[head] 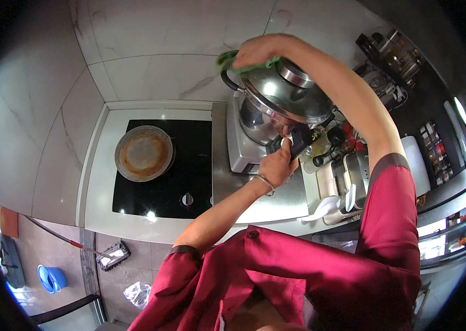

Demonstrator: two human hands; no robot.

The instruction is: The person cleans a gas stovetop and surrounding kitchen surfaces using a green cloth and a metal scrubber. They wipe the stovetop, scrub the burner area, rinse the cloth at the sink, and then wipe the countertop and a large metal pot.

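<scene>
My left hand [277, 167] grips a thick black handle [301, 141] at the near side of shiny stainless-steel cookware. Above that handle rises a domed steel part [272, 89] with a short steel cylinder [295, 74] on top; I cannot tell whether it is a lid or an upturned pan. My right hand [257, 49] reaches over the dome and presses a green cloth [226, 62] to its far left edge, by a black loop handle [229, 81]. A rounded, mirror-like steel body [253, 118] shows below, over a silver appliance [239, 155].
A round, brown-stained metal pan or lid [144, 153] rests on the black glass cooktop [193, 173] at left. Bottles [334, 136], food containers [352, 178] and a white ladle-like utensil [326, 205] crowd the right. A mop [113, 255] and blue bucket [51, 278] are on the floor.
</scene>
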